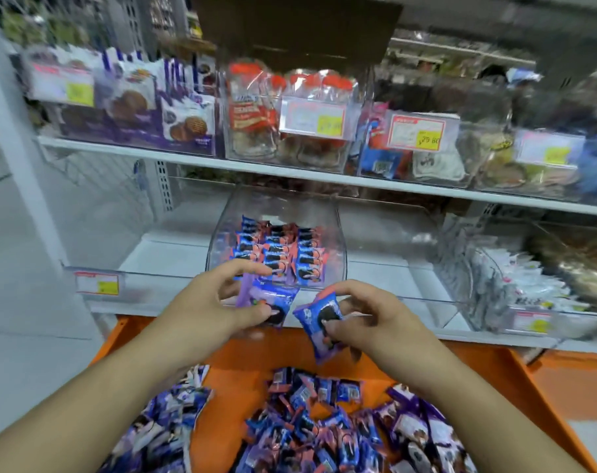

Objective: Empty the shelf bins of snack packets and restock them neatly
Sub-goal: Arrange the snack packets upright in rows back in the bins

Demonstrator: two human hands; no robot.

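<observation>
- Loose snack packets (310,435) lie heaped nearest the camera in an orange tray (488,390), blue ones in the middle and purple ones at either side.
- Left hand (218,302) pinches a small bundle of packets (273,302) between thumb and curled fingers, just in front of the clear bin (276,233).
- Right hand (369,319) pinches a single blue packet (319,322) by its middle, thumb on the face, fingers behind.
- That clear bin sits on the lower shelf (160,257), part filled with neat upright rows of blue packets.
- Each packet looks light, with glossy film that is probably slippery; the biscuit inside seems brittle, so a gentle grip across the flat faces suits better than squeezing.
- Crimped ends look floppy, so I judge them poor places to hold when aligning rows.
</observation>
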